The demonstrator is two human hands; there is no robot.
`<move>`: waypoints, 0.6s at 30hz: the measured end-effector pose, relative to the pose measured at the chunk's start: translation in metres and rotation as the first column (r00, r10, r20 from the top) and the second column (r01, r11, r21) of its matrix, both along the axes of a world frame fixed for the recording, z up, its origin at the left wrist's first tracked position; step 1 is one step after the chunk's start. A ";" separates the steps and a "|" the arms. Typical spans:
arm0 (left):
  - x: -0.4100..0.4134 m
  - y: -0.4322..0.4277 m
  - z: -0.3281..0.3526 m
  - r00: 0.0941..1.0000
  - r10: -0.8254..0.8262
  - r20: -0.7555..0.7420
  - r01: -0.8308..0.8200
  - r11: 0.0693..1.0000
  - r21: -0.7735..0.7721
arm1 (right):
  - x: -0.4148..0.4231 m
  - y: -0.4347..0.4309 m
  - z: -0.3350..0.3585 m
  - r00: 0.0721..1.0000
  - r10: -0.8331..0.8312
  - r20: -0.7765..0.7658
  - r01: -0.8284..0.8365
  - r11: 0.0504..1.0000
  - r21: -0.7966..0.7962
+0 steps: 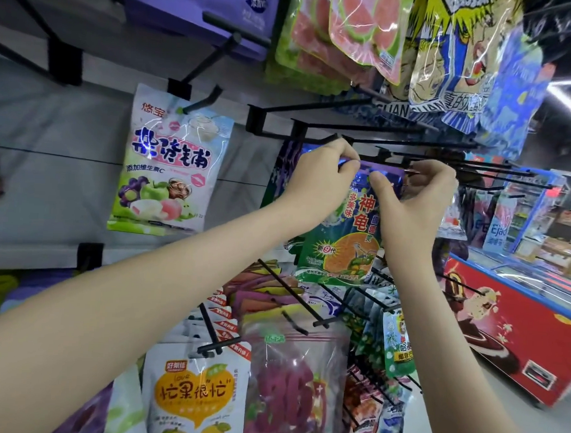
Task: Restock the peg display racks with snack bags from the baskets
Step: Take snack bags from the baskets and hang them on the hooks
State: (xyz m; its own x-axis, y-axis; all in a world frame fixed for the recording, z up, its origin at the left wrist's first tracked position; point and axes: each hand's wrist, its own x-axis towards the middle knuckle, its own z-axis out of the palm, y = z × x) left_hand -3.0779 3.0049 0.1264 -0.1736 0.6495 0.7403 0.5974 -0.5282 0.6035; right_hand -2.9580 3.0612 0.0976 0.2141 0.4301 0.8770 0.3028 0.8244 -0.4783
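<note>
The left hand (315,178) is curled onto the top edge of a turtle-print snack bag (341,251), as is the right hand (415,199). The bag is held just below bare black pegs (411,143). It is judged not yet hung, and more pegs are left to fill.

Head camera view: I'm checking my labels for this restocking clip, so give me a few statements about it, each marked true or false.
1. The left hand and right hand both pinch the top of the turtle bag. True.
2. The white fruit-candy bag lies in a basket. False: it hangs from a peg.
3. The mango bag hangs above the turtle bag. False: it hangs lower down on the rack.
4. A red freezer chest stands to the right of the rack. True.
</note>
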 end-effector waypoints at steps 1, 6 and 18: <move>0.001 0.000 0.000 1.000 0.000 0.004 0.000 1.000 0.001 | 0.001 0.000 0.001 1.000 0.000 0.010 0.000 1.000 -0.024; 0.004 0.001 0.000 0.999 0.023 0.027 -0.023 0.999 0.023 | 0.003 -0.004 0.005 0.996 0.053 0.067 -0.044 0.991 -0.128; 0.011 -0.010 -0.001 0.989 0.083 0.124 -0.087 0.996 0.030 | 0.002 -0.019 0.006 0.997 0.039 0.067 -0.035 0.997 -0.066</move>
State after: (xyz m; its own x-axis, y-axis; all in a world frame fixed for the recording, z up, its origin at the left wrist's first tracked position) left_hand -3.0672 2.9947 0.1257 -0.3179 0.6023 0.7322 0.5637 -0.5009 0.6568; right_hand -2.9556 3.0423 0.1036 0.1380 0.4933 0.8588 0.3061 0.8034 -0.5107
